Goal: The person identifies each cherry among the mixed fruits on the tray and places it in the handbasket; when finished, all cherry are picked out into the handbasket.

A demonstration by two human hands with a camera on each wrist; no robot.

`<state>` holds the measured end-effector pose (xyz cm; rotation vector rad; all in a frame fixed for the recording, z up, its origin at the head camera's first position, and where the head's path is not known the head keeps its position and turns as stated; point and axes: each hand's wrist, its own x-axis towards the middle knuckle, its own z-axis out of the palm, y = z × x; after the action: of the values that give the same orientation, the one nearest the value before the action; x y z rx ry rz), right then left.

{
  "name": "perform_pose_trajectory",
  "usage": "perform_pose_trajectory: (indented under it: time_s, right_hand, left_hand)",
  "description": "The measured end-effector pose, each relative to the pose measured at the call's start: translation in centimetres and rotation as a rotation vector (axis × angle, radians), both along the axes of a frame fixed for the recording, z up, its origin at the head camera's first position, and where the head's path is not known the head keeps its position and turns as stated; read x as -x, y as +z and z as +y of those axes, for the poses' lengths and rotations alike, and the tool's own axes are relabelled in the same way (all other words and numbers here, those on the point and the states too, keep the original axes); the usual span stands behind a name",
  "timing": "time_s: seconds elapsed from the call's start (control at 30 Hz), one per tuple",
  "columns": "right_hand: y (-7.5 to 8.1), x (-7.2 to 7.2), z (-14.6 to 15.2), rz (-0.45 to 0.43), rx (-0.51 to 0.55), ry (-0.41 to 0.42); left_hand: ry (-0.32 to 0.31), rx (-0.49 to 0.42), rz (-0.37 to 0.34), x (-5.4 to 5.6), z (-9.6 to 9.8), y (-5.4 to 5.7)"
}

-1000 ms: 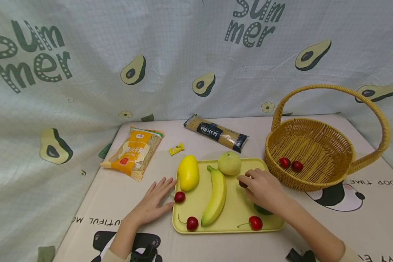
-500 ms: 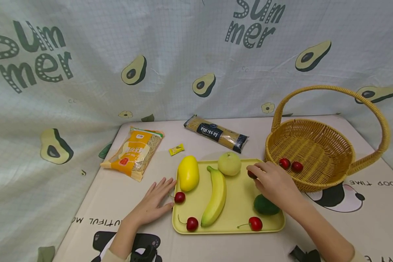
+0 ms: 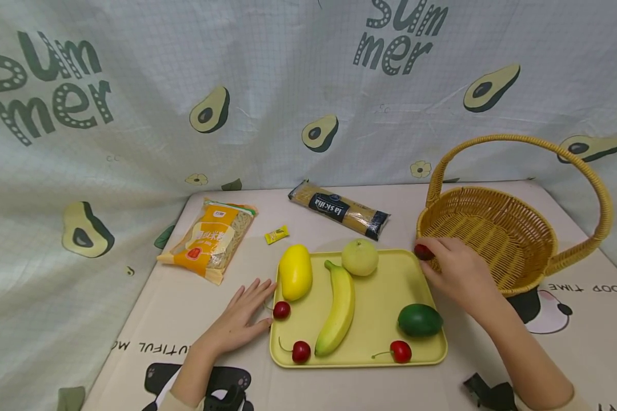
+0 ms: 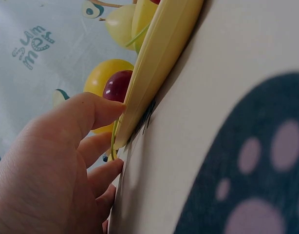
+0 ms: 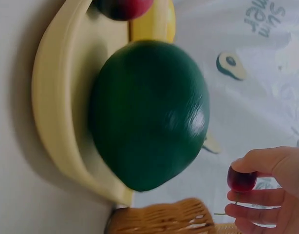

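From the head, the right hand [image 3: 457, 271] pinches a cherry [image 3: 423, 252] by the wicker basket [image 3: 524, 242], the left hand [image 3: 241, 321] lies loosely spread; from the left wrist, its thumb [image 4: 106, 111] meets a smooth tray [image 4: 164, 53]; from the right, a tapered green fruit [image 5: 149, 114] gleams.

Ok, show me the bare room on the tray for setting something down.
On the tray, the widest bare patch lies between the banana and dark green fruit. The tray's left end is crowded: yellow fruit, two cherries, left hand at the rim. The right hand, pinching a cherry, covers part of the basket.
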<state>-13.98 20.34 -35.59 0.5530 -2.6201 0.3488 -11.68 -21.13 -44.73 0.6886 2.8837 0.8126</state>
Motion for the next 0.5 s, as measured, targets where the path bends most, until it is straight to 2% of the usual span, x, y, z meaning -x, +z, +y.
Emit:
perform_pose_trajectory:
  time_s: [0.27, 0.5]
  right_hand:
    - [-1.2, 1.5, 1.8, -0.010, 0.033, -0.026]
    - [-1.8, 2.9, 3.4, -0.148, 0.064, -0.090]
  left_hand:
    - [-0.001, 0.000, -0.005, 0.0, -0.1, -0.1]
    - [-0.004, -0.006, -0.009, 0.0, -0.1, 0.0]
